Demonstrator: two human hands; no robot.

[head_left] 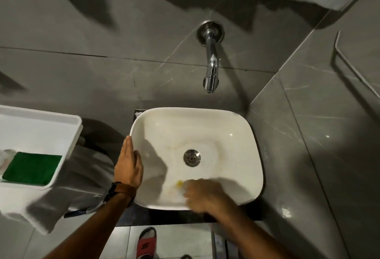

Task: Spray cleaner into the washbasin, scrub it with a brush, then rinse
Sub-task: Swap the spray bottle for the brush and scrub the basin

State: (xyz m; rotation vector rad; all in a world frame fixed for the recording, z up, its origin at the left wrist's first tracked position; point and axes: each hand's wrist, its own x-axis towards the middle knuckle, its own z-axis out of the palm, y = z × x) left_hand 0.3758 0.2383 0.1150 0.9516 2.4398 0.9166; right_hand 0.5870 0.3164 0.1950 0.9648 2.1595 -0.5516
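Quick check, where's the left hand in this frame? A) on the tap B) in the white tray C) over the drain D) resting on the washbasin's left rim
D: the left hand lies flat on the left rim of the washbasin, thumb hooked over the edge, while the blurred right hand works inside the bowl near the front; the tap and white tray are untouched.

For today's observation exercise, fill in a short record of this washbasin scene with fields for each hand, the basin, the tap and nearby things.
left hand: flat on the washbasin's left rim
right hand: blurred inside the basin's near side, closed on a scrubber with a yellow bit showing
washbasin: white, stained around the drain
tap: wall-mounted, no water visibly running
tray: white, at left, holding a green pad
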